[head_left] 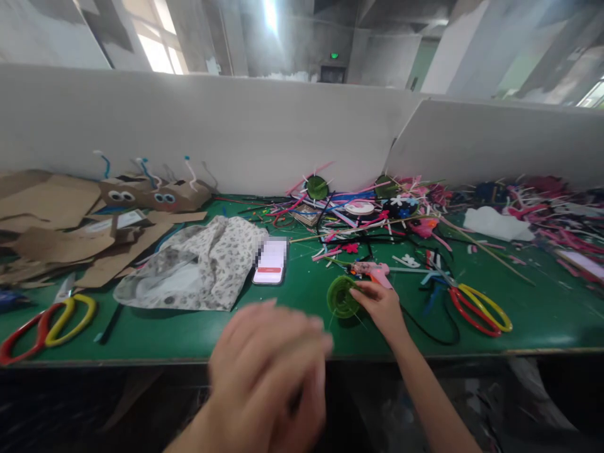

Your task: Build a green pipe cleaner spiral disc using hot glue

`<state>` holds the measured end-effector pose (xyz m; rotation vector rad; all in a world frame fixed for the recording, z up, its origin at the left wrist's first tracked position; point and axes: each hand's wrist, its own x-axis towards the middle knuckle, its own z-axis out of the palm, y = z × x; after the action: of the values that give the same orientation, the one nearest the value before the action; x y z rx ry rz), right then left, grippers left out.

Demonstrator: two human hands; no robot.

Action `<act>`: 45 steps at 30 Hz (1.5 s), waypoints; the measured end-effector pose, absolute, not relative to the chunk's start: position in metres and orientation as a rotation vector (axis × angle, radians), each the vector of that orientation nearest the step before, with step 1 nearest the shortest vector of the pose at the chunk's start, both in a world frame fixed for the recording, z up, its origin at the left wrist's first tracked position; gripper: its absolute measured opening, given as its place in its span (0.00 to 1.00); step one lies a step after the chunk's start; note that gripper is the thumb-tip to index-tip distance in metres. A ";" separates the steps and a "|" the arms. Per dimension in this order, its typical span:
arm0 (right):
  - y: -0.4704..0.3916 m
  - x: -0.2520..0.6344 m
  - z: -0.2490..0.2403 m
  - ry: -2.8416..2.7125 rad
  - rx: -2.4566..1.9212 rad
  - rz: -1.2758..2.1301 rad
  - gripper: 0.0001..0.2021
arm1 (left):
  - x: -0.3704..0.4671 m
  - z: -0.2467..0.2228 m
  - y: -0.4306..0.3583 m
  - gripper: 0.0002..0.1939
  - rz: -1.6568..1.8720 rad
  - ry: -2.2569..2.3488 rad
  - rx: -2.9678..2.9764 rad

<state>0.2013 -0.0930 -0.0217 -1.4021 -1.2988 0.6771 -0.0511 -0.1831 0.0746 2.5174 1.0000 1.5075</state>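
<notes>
Close to the camera, my left hand point(268, 371) is raised and blurred, its fingers curled together; anything inside it is hidden. My right hand point(377, 305) pinches the right rim of a green round coil point(340, 296), ringed and hollow-looking in the middle, at the table's near side. Thin clear strands stick out below the coil. Just behind my right hand lies a pink glue gun point(376, 272). A phone point(270, 261) with a lit screen is left of the coil, and red-and-yellow scissors point(479, 308) lie to its right.
The green table point(297, 302) carries a patterned cloth point(198, 264), cardboard pieces point(61, 233) and a second pair of scissors point(51, 324) on the left. Colourful pipe cleaners point(340, 214) pile up at the back. A white partition point(236, 132) stands behind; a thin stick point(491, 251) lies right.
</notes>
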 end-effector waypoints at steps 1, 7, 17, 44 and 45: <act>-0.085 0.197 -0.016 -1.377 -1.386 0.679 0.12 | -0.046 0.073 -0.155 0.14 1.463 1.060 2.487; -0.036 0.172 0.006 -1.673 -1.311 0.650 0.08 | -0.039 0.033 -0.018 0.14 1.165 1.167 1.701; -0.035 0.160 -0.015 -1.779 -1.257 0.604 0.09 | -0.032 -0.006 -0.009 0.19 1.044 0.986 1.658; -0.038 0.157 -0.023 -1.756 -1.181 0.447 0.11 | -0.024 -0.018 -0.015 0.14 1.121 1.081 1.875; -0.037 0.157 -0.023 -1.750 -1.181 0.446 0.11 | -0.024 -0.018 -0.015 0.15 1.129 1.074 1.877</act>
<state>0.1570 -0.0374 -0.0231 -1.1808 -1.7503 0.4461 -0.0243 -0.0152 -0.0181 1.8770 1.0737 1.1294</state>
